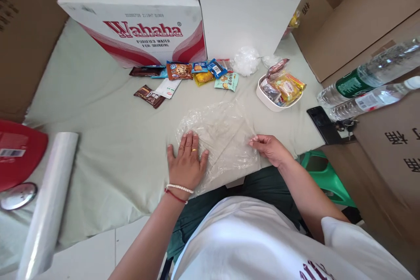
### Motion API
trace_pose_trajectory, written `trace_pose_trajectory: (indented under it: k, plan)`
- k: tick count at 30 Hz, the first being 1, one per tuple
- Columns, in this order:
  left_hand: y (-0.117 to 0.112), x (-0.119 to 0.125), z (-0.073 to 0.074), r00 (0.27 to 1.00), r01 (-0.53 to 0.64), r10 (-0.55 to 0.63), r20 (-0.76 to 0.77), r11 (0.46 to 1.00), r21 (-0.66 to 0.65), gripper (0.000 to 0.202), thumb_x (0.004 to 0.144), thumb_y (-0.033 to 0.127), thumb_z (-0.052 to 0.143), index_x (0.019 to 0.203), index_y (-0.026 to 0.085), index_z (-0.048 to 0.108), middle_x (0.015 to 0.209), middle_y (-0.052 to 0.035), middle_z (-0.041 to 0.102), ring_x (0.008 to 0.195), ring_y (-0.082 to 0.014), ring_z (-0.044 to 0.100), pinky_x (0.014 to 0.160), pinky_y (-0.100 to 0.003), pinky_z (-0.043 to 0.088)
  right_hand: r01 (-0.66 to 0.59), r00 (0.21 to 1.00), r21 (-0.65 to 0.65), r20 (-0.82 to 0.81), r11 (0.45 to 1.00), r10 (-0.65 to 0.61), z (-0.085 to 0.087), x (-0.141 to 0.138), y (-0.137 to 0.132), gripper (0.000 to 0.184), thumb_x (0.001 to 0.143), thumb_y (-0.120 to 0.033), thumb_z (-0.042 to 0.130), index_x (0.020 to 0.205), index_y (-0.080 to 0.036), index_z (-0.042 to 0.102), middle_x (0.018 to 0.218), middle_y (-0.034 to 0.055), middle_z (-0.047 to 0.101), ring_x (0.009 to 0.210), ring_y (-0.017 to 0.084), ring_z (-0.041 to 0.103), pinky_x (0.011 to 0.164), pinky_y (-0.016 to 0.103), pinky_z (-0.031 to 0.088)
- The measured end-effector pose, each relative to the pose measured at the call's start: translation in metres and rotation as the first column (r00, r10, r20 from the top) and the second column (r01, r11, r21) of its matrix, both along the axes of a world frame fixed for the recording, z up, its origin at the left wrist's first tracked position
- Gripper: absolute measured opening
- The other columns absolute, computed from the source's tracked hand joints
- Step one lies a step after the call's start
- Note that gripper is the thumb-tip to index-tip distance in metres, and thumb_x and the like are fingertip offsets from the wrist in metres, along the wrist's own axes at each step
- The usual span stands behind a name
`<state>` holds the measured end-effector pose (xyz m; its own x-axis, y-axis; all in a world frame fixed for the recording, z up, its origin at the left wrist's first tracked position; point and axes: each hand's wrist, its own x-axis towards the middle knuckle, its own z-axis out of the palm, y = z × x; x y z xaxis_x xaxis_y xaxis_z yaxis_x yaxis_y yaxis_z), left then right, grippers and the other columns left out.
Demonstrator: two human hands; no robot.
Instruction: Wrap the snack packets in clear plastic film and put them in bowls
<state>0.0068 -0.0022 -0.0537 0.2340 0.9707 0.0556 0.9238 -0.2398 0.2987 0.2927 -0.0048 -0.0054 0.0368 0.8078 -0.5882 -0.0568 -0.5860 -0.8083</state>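
On the pale cloth-covered tabletop (108, 111), left of the white rounded plastic tub (268, 101), our spread left hand (186, 164) lies flat on the clear crinkled plastic sheet (226, 140) while our right hand (271, 148) pinches its edge, likely the best hold on what looks light, limp and slippery.

2 clear bottles (356, 82) near black phone (323, 123), keys (350, 127); green stool (330, 182) below; Wahaha carton (141, 30) at back.

pale floor tiles (92, 256) | cloth-covered table (111, 148) | green plastic stool (333, 183) | brown cardboard boxes (361, 24)
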Motion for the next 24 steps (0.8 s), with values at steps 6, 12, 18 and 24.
trace_pose_trajectory:
  k: [6, 12, 18, 24]
  plan:
    - [0.001, 0.000, 0.001, 1.000, 0.004, -0.004, -0.009, 1.000, 0.009, 0.066, 0.107, 0.047, 0.031, 0.165, 0.016, 0.033, 0.170, -0.0177, 0.035, 0.158, -0.0332, 0.034, 0.128, -0.067, 0.006, -0.039, 0.989, -0.041, -0.145, 0.998, 0.032, 0.000, 0.011, -0.001, 0.060, 0.058, -0.061, 0.094, 0.077, -0.020, 0.055, 0.071, -0.0036, 0.063, 0.048, 0.002, 0.022, 0.043, 0.021, 0.010]
    - [0.003, -0.005, 0.003, 1.000, 0.021, -0.020, -0.007, 1.000, 0.010, 0.066, 0.106, 0.047, 0.033, 0.165, 0.020, 0.033, 0.169, -0.0165, 0.037, 0.157, -0.0335, 0.036, 0.128, -0.066, 0.007, -0.060, 0.991, -0.051, -0.126, 0.997, 0.053, -0.005, 0.024, -0.004, 0.057, 0.057, -0.056, 0.096, 0.078, -0.018, 0.058, 0.062, -0.0080, 0.051, 0.048, 0.002, 0.025, 0.044, 0.020, 0.009]
    - [0.002, -0.007, 0.001, 1.000, 0.020, -0.020, 0.014, 1.000, 0.007, 0.066, 0.106, 0.047, 0.032, 0.167, 0.022, 0.029, 0.169, -0.0156, 0.037, 0.157, -0.0330, 0.036, 0.129, -0.065, 0.006, -0.099, 0.990, -0.081, -0.109, 0.992, 0.090, -0.006, 0.037, -0.013, 0.056, 0.057, -0.057, 0.096, 0.075, -0.017, 0.063, 0.060, -0.0103, 0.038, 0.050, 0.002, 0.020, 0.045, 0.021, 0.010]
    - [0.001, -0.022, -0.002, 0.994, 0.106, -0.107, 0.021, 0.993, 0.055, 0.072, 0.104, 0.051, 0.035, 0.169, 0.022, 0.023, 0.170, -0.0155, 0.036, 0.156, -0.0339, 0.039, 0.129, -0.063, 0.009, -0.179, 0.982, -0.088, 0.038, 0.980, 0.183, 0.005, 0.063, -0.021, 0.062, 0.065, -0.072, 0.087, 0.065, -0.019, 0.054, 0.056, -0.0103, 0.031, 0.049, 0.004, 0.018, 0.045, 0.023, 0.010]
